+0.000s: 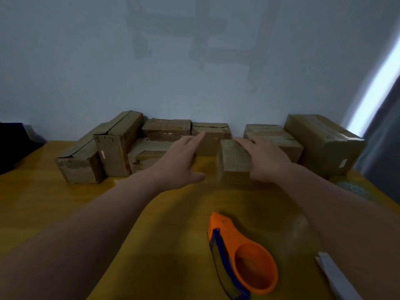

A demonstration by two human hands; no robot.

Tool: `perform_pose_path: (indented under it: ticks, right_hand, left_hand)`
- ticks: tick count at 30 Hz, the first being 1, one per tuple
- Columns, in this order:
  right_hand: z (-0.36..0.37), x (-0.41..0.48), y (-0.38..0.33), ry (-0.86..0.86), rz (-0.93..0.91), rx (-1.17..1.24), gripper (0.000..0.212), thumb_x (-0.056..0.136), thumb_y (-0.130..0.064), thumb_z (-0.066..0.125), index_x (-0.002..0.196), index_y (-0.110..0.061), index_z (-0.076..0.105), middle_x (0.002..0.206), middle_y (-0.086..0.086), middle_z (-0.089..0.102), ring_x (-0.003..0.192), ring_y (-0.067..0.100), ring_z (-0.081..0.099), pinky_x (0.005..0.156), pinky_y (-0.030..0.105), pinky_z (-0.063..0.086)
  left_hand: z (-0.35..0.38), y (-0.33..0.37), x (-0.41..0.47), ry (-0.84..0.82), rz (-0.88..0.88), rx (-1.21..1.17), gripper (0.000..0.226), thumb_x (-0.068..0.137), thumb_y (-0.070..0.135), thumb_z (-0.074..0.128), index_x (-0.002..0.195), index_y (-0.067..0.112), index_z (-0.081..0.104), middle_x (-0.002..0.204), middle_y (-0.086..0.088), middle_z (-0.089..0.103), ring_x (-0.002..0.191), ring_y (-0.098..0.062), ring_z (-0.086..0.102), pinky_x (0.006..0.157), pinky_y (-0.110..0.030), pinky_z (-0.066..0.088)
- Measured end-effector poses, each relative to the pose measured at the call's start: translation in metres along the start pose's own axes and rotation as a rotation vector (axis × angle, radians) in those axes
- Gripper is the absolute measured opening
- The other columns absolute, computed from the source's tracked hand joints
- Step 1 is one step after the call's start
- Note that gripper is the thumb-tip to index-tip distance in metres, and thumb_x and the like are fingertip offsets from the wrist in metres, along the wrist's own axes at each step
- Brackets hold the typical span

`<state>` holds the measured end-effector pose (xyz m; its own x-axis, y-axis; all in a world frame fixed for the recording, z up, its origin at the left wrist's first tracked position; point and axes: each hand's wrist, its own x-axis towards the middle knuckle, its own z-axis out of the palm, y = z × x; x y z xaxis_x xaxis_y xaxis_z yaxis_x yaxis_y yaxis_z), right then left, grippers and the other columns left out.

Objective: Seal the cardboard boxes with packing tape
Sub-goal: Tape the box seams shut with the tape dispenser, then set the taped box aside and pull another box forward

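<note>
- My left hand point(180, 158) reaches out over the table with its fingers straight and slightly spread. It holds nothing and sits just left of a small box.
- My right hand point(267, 158) lies against the right side of that box, with the fingers draped over its top edge. Blur keeps me from telling whether it grips or only rests there.
- The yellow table point(54, 202) fills the lower view.
- A row of cardboard boxes point(121, 146) stands along the far edge of the table against a pale wall. Several show dark cracks along their top seams.
- The small box point(234, 163) stands in front of the row, between my hands.
- The orange tape dispenser point(244, 254) lies close to me on the table, well apart from both hands.
- White paper strips point(333, 276) lie at the lower right.
- I judge the step in hand to be taking this box for sealing. To do it well, I would grip opposite sides with both hands and set it down seam up beside the dispenser. One palm would then press the flaps flush while the other hand picks up the tape.
</note>
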<state>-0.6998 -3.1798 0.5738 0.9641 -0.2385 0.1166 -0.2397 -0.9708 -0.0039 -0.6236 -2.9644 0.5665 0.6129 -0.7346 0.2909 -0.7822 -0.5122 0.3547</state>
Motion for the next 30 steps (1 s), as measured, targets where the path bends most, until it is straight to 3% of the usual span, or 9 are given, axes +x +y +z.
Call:
perform_pose_path:
  ticks: [6,9,11,13,16,23,26,30]
  right_hand:
    - [0.019,0.012,0.037,-0.106,0.229,-0.190,0.086,0.084,-0.024,0.063,0.150,-0.033,0.010,0.149,0.012,0.024,0.136,0.034,0.022,0.112,0.056,0.021]
    - [0.025,0.016,0.029,-0.112,0.174,-0.206,0.087,0.084,-0.016,0.064,0.150,-0.037,0.010,0.154,0.010,0.017,0.140,0.035,0.015,0.112,0.060,0.022]
    - [0.031,0.018,0.023,-0.158,0.126,-0.237,0.078,0.086,-0.015,0.062,0.149,-0.035,0.020,0.155,0.007,0.017,0.140,0.035,0.019,0.108,0.056,0.031]
    - [0.036,0.020,0.021,-0.170,0.112,-0.250,0.055,0.089,-0.016,0.060,0.140,-0.026,0.041,0.152,0.006,0.022,0.133,0.032,0.032,0.102,0.049,0.041]
    - [0.040,0.021,0.023,-0.138,0.081,-0.225,0.038,0.090,-0.015,0.060,0.128,-0.019,0.055,0.153,0.004,0.019,0.131,0.029,0.035,0.104,0.049,0.040]
    - [0.045,0.023,0.025,-0.096,0.085,-0.215,0.045,0.088,-0.012,0.062,0.131,-0.023,0.049,0.157,0.003,0.015,0.136,0.029,0.031,0.108,0.049,0.035]
    - [0.044,0.025,0.023,-0.134,0.104,-0.210,0.050,0.087,-0.014,0.063,0.133,-0.025,0.047,0.158,0.004,0.013,0.137,0.030,0.030,0.109,0.050,0.033]
    - [0.037,0.033,0.014,-0.108,0.089,-0.243,0.045,0.089,-0.027,0.058,0.133,-0.028,0.049,0.152,0.005,0.030,0.137,0.029,0.028,0.114,0.050,0.023]
  left_hand:
    - [0.024,-0.021,0.023,-0.019,-0.069,0.003,0.088,0.084,0.035,0.068,0.151,0.029,0.011,0.150,0.001,0.028,0.136,-0.016,0.025,0.104,-0.025,0.022]
    - [0.030,-0.028,0.029,-0.055,-0.080,0.026,0.081,0.085,0.035,0.066,0.150,0.027,0.018,0.147,0.000,0.030,0.135,-0.018,0.027,0.108,-0.030,0.025]
    - [0.033,-0.032,0.031,-0.077,-0.089,0.039,0.076,0.086,0.036,0.065,0.149,0.026,0.024,0.146,0.000,0.032,0.134,-0.019,0.028,0.109,-0.033,0.028]
    - [0.035,-0.037,0.033,-0.086,-0.101,0.067,0.072,0.086,0.036,0.065,0.147,0.025,0.031,0.144,0.000,0.034,0.132,-0.018,0.030,0.108,-0.033,0.029]
    - [0.038,-0.045,0.033,-0.086,-0.132,0.142,0.068,0.085,0.036,0.065,0.145,0.025,0.035,0.143,0.000,0.035,0.131,-0.019,0.030,0.107,-0.033,0.030]
    - [0.039,-0.064,0.027,-0.131,-0.259,0.249,0.069,0.085,0.036,0.065,0.145,0.028,0.032,0.151,-0.004,0.027,0.138,-0.025,0.025,0.112,-0.044,0.029]
    - [0.037,-0.072,0.024,-0.166,-0.275,0.247,0.069,0.086,0.033,0.065,0.146,0.029,0.032,0.153,-0.003,0.025,0.138,-0.026,0.026,0.112,-0.042,0.029]
    - [0.034,-0.084,0.019,-0.170,-0.301,0.220,0.067,0.085,0.028,0.065,0.145,0.029,0.035,0.152,-0.001,0.027,0.136,-0.025,0.029,0.110,-0.039,0.031]
